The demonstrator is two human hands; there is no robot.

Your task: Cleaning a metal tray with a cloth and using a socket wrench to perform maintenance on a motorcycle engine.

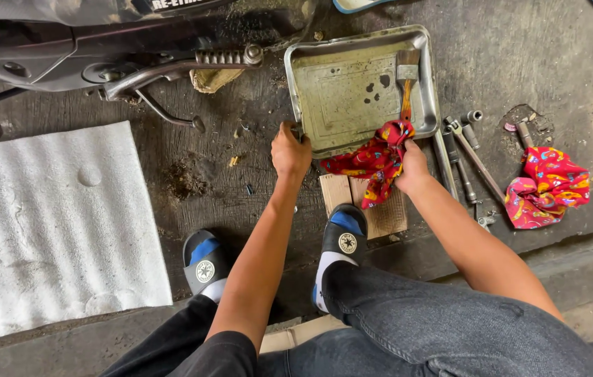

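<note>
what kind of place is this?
Likely an informal motorcycle repair spot on a concrete floor. A motorcycle with its footpeg stands at top, wrenches lie loose beside a greasy metal tray holding a brush, and the right hand wipes with a red rag.

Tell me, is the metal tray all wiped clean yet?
Not yet. Much of the metal tray looks wiped, but dark spots remain, and a paintbrush lies inside. The left hand grips the tray's near corner while the right hand holds a red rag at its edge. The spots remain to be wiped.
</note>
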